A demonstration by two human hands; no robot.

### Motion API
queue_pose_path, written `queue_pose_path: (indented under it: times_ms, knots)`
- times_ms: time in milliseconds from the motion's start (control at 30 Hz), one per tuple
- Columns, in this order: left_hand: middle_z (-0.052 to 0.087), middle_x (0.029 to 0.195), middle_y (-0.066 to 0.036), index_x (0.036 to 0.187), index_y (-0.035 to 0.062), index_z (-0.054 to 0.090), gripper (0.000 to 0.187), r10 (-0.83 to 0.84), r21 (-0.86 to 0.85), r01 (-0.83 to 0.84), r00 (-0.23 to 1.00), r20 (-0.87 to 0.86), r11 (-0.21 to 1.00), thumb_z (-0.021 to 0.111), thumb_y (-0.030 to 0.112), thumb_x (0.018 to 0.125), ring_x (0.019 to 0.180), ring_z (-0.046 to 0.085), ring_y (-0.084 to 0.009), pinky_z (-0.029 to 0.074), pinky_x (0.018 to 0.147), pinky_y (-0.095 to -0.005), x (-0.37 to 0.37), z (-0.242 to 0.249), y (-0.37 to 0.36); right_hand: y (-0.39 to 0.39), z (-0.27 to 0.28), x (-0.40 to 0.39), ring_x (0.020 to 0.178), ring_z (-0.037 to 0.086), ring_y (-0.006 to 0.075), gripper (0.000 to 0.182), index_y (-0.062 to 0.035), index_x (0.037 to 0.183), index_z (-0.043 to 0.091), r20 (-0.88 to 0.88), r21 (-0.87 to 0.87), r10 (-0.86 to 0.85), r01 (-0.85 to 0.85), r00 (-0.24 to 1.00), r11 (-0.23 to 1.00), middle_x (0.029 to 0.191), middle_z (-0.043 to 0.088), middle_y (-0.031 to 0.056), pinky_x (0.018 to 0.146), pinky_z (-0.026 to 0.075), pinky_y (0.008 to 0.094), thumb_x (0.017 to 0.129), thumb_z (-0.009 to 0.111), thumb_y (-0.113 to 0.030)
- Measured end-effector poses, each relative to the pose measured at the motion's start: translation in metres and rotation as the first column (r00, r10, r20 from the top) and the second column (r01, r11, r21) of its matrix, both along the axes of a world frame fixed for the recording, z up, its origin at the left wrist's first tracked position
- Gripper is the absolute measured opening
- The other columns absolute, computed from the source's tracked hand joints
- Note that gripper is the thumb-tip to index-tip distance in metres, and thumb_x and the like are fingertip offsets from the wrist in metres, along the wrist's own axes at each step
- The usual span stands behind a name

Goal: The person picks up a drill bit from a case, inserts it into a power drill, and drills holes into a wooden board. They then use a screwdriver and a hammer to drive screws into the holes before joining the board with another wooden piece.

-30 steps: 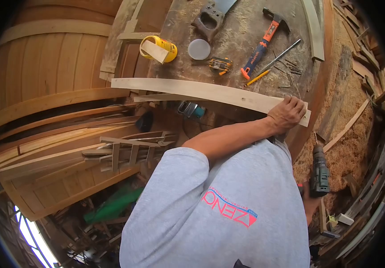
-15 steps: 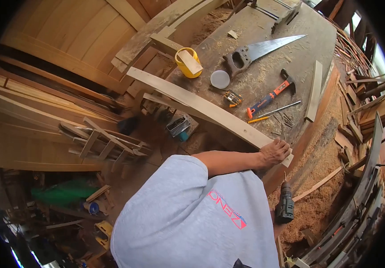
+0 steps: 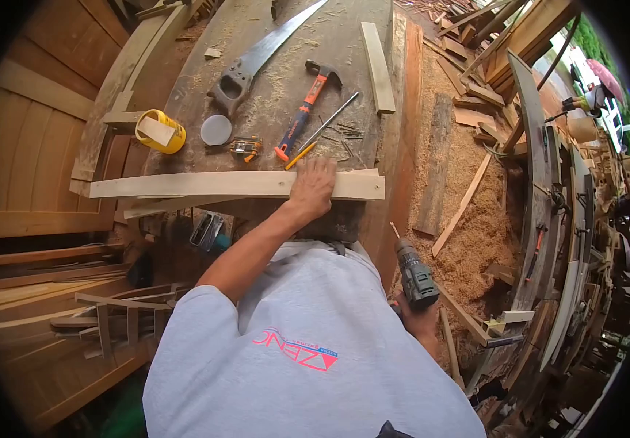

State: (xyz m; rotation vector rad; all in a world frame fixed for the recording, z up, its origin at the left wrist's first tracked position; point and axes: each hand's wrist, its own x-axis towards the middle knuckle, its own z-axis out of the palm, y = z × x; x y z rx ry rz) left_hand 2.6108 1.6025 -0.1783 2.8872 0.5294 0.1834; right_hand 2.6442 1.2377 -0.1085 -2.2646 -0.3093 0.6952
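My left hand (image 3: 312, 184) is closed over a long pale wooden strip (image 3: 212, 184) at the bench's near edge, its fingers reaching across to the far side. Small dark holes show in the strip near its right end. Low on the right, my right hand (image 3: 418, 315) grips a dark green cordless drill (image 3: 418, 277), whose bit points up and away from me, apart from the wood. Just beyond my left hand lie a yellow pencil (image 3: 300, 156), a thin metal rod (image 3: 331, 125) and several nails or screws (image 3: 349, 131).
On the workbench (image 3: 278, 95) are an orange-and-blue claw hammer (image 3: 305, 109), a handsaw (image 3: 256, 60), a tape measure (image 3: 245, 149), a round lid (image 3: 216, 130), a yellow tub (image 3: 172, 139) and a short batten (image 3: 378, 67). Wood shavings (image 3: 468, 226) and offcuts cover the ground at right.
My view has turned rightward, so the strip now looks nearly level. My left hand has shifted inward from the strip's right end. The drill stays in my right hand, now more in view.
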Motion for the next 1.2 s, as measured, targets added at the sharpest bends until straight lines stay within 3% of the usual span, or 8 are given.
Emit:
queue_pose_path:
  times_ms: [133,367,600,867,967,1067,1133,1200]
  knots:
    - [0.058,0.111,-0.015,0.127,0.0004,0.052,0.062,-0.044,0.209,0.033,0.998,0.048,0.977,0.074,0.013,0.070,0.108,0.056,-0.0295,0.037,0.100,-0.0487,-0.015,-0.013,0.000,-0.005,-0.006,-0.006,0.101,0.066,0.0295,0.060,0.0028,0.124,0.059,-0.025,-0.016,0.004,-0.004,1.000,1.000,0.108,0.067,0.0187,0.089,0.053,0.0407,0.079,0.082,-0.030]
    - [0.064,0.104,-0.013,0.107,0.0029,0.061,0.046,-0.105,0.057,0.099,0.985,0.134,0.993,0.074,0.016,0.065,0.101,0.061,-0.0292,0.045,0.090,-0.0459,-0.009,-0.011,0.010,0.001,-0.015,-0.001,0.105,0.063,0.0270,0.062,0.0024,0.129,0.054,-0.185,0.119,0.057,-0.035,0.981,0.992,0.117,0.065,0.0170,0.092,0.050,0.0413,0.081,0.082,-0.025]
    - [0.069,0.103,-0.015,0.102,0.0028,0.064,0.040,-0.122,-0.216,0.098,0.987,-0.102,0.971,0.075,0.017,0.066,0.104,0.066,-0.0330,0.048,0.093,-0.0522,0.018,0.010,0.041,0.008,-0.011,0.029,0.103,0.060,0.0258,0.055,0.0026,0.127,0.053,-0.022,-0.122,0.144,-0.146,0.989,0.982,0.116,0.062,0.0158,0.090,0.048,0.0406,0.083,0.078,-0.015]
    - [0.072,0.101,-0.014,0.102,0.0067,0.069,0.036,-0.118,-0.295,0.073,0.983,-0.140,0.953,0.072,0.018,0.068,0.101,0.069,-0.0335,0.055,0.086,-0.0464,0.028,0.005,0.054,0.030,0.007,0.022,0.097,0.059,0.0260,0.052,0.0015,0.125,0.051,0.036,0.085,0.180,-0.183,0.983,0.980,0.108,0.062,0.0133,0.089,0.048,0.0404,0.084,0.077,-0.016]
    - [0.072,0.101,-0.016,0.103,0.0058,0.069,0.036,-0.136,-0.378,0.043,0.966,-0.222,0.925,0.071,0.019,0.070,0.100,0.070,-0.0344,0.055,0.086,-0.0459,0.026,0.026,0.056,0.037,0.023,0.010,0.097,0.061,0.0245,0.051,0.0003,0.125,0.053,-0.051,-0.010,0.192,-0.192,0.980,0.981,0.106,0.064,0.0123,0.089,0.048,0.0397,0.084,0.077,-0.017]
    - [0.072,0.100,-0.017,0.103,0.0050,0.069,0.035,-0.145,-0.386,0.043,0.960,-0.240,0.922,0.070,0.019,0.071,0.100,0.070,-0.0345,0.055,0.085,-0.0443,0.031,0.024,0.060,0.039,0.025,-0.009,0.094,0.063,0.0221,0.053,-0.0004,0.126,0.053,0.381,-0.461,0.421,-0.226,0.823,0.858,0.104,0.066,0.0125,0.087,0.050,0.0386,0.083,0.078,-0.019]
    - [0.073,0.101,-0.016,0.099,0.0047,0.075,0.034,-0.108,-0.361,0.054,0.986,-0.131,0.931,0.071,0.021,0.069,0.095,0.071,-0.0338,0.057,0.082,-0.0444,0.032,0.013,0.062,0.035,0.008,0.012,0.088,0.065,0.0204,0.050,0.0012,0.121,0.058,0.069,-0.082,0.256,-0.250,0.964,0.965,0.100,0.068,0.0131,0.082,0.052,0.0379,0.081,0.079,-0.020]
    - [0.072,0.104,-0.017,0.102,0.0022,0.070,0.035,-0.126,-0.364,0.073,0.984,-0.126,0.929,0.072,0.021,0.071,0.098,0.070,-0.0352,0.057,0.082,-0.0456,0.033,0.010,0.064,0.054,0.035,0.006,0.082,0.066,0.0201,0.043,0.0024,0.113,0.065,-0.114,-0.113,0.142,-0.155,0.983,0.981,0.094,0.071,0.0130,0.076,0.053,0.0383,0.080,0.080,-0.022]
